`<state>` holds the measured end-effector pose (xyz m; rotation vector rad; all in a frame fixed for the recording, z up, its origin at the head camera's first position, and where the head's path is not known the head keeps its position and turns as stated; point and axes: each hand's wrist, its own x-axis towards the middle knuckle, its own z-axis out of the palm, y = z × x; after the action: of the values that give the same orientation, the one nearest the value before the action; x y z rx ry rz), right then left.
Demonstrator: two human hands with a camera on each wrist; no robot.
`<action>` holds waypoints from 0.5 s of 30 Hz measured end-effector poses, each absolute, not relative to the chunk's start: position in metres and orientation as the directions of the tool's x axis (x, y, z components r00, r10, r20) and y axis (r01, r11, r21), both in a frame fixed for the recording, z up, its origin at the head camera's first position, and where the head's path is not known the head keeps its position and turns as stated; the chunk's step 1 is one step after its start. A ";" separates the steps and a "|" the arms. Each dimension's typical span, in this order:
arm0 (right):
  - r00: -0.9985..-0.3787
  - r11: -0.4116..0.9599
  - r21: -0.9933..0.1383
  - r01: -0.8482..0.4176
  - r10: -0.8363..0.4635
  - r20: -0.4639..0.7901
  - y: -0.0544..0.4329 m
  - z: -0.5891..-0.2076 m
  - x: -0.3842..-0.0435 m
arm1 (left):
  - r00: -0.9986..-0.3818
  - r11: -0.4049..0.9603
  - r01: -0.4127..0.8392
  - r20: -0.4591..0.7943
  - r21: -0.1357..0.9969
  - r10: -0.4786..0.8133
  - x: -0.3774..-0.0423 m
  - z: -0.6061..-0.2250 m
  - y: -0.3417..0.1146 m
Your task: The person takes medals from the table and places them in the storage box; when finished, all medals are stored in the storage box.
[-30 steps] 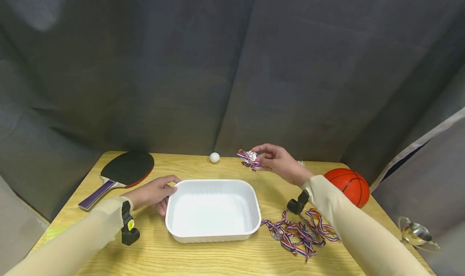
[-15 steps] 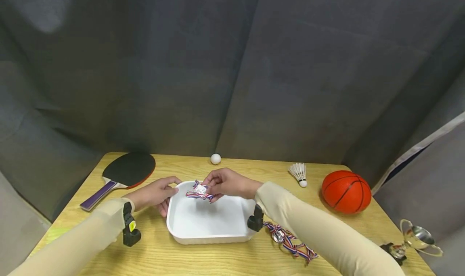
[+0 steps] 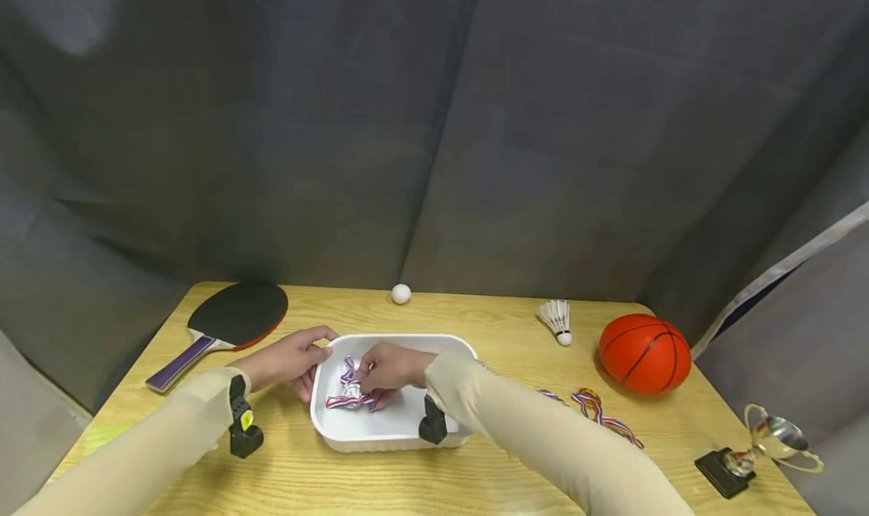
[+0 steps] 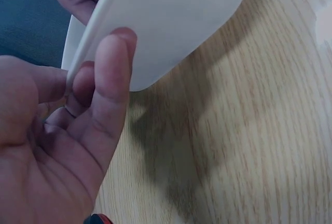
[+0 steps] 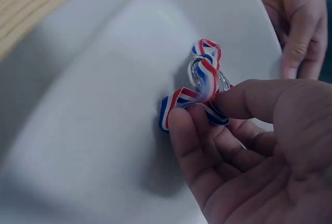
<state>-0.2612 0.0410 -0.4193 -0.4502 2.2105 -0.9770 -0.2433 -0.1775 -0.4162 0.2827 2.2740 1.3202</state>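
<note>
A white rectangular tub (image 3: 400,434) stands on the table, and my left hand (image 3: 290,361) pinches its left rim between thumb and fingers. In the left wrist view the thumb and fingers (image 4: 111,73) lie on both sides of the tub wall (image 4: 171,16). Inside the tub, at its left part, my right hand (image 3: 394,373) pinches a silver medal (image 3: 351,390) with a red, white and blue ribbon. In the right wrist view the bunched ribbon (image 5: 207,76) sits between thumb and fingertips, partly covering the medal's disc.
Left of the tub lies a table tennis bat (image 3: 237,316). A white ball (image 3: 400,294) and a shuttlecock (image 3: 557,321) are at the back. At right are a small basketball (image 3: 645,354), a trophy cup (image 3: 767,444) and medal ribbons (image 3: 600,414), partly hidden by my right sleeve.
My right hand has carried the medal left from above the table and down into the tub. The shuttlecock and trophy base have come into view. My left hand keeps its grip on the rim.
</note>
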 end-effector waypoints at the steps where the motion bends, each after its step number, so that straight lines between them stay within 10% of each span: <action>1: -0.720 0.668 -0.743 -0.044 -0.536 -0.440 0.039 -0.420 -0.261 | -0.857 0.502 -0.060 -0.302 0.863 0.417 -0.244 -0.416 -0.178; 15: -0.771 0.747 -0.659 -0.087 -0.470 -0.431 0.032 -0.416 -0.257 | -0.856 0.488 -0.034 -0.277 0.872 0.436 -0.242 -0.416 -0.177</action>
<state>-0.2570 0.0323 -0.4162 -0.4173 2.3501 -0.8463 -0.2419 -0.1773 -0.4164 0.3316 2.2696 1.3446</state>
